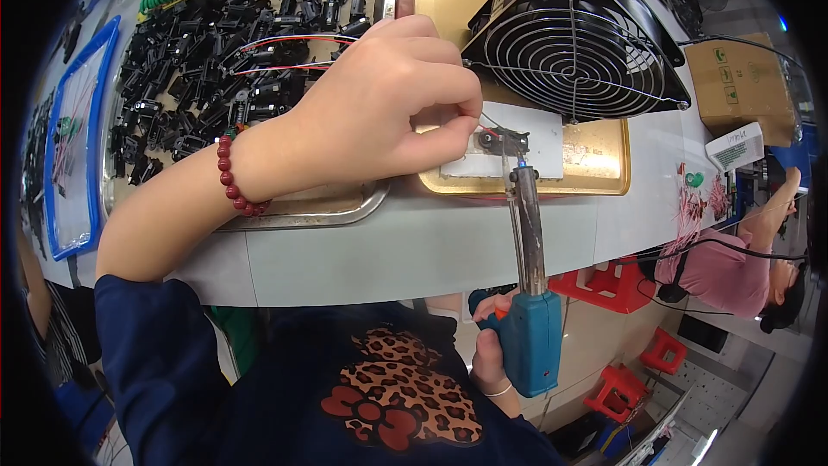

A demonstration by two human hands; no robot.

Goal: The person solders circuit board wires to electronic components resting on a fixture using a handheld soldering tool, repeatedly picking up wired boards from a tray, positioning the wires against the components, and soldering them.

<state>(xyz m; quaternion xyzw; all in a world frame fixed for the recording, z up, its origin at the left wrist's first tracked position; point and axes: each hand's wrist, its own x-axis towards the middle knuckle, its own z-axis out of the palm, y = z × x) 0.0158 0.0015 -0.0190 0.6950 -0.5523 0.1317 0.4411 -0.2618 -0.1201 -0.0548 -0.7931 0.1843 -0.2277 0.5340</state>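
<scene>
My left hand (401,91), with a red bead bracelet (226,168) on its wrist, reaches in over a metal tray of parts. Its thumb and forefinger pinch thin wires (489,129) at a small black component (515,143), which lies on a white pad (545,157) in a gold-coloured tray (597,183). My right hand (488,355) grips the blue handle of a soldering gun (532,343) below the table edge. The gun points upward, its tip at the component's near side. Whether the tip touches is too small to tell.
A black fan (573,52) with a wire guard stands over the gold tray. Many black components (185,65) fill the metal tray (379,194) at left, beside a blue-rimmed tray (59,246). At right are a cardboard box (733,91), red-and-white wires (690,216) and a person in pink (724,272).
</scene>
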